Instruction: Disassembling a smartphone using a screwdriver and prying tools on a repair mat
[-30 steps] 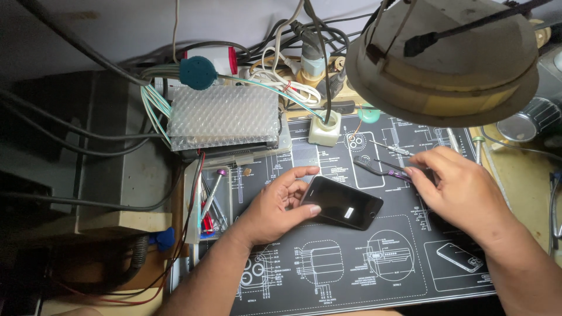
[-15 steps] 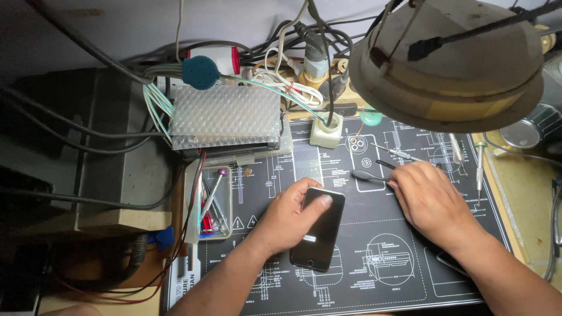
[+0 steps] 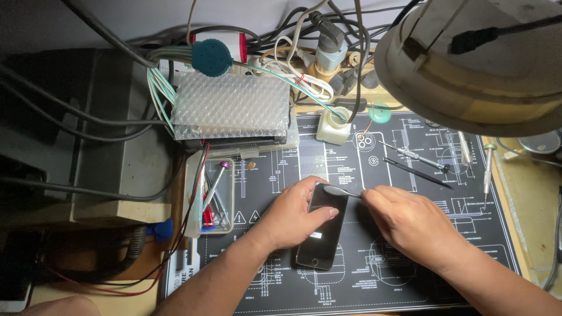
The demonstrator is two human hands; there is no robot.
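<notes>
A black phone (image 3: 321, 231) lies flat on the dark work mat (image 3: 410, 275), a little below the mat's middle and nearer its front edge, with its long side running front to back. The left hand (image 3: 295, 213) rests over the phone's left side and top corner, thumb laid across the screen, pressing it down rather than lifting it. The right hand (image 3: 410, 225) pinches a thin metal tool (image 3: 342, 191) between thumb and fingers; the tool's tip seems to meet the phone's top right corner, though the glare makes that hard to be sure of. Toward the mat's back right corner lie a small screwdriver (image 3: 414, 155) and a dark slim rod (image 3: 417, 173), well apart from the hands. At the mat's left edge stands a clear tray (image 3: 212, 196) of tools, and behind it a bubble-wrapped box (image 3: 231, 106). A lamp shade (image 3: 474, 64) hangs over the back right corner
</notes>
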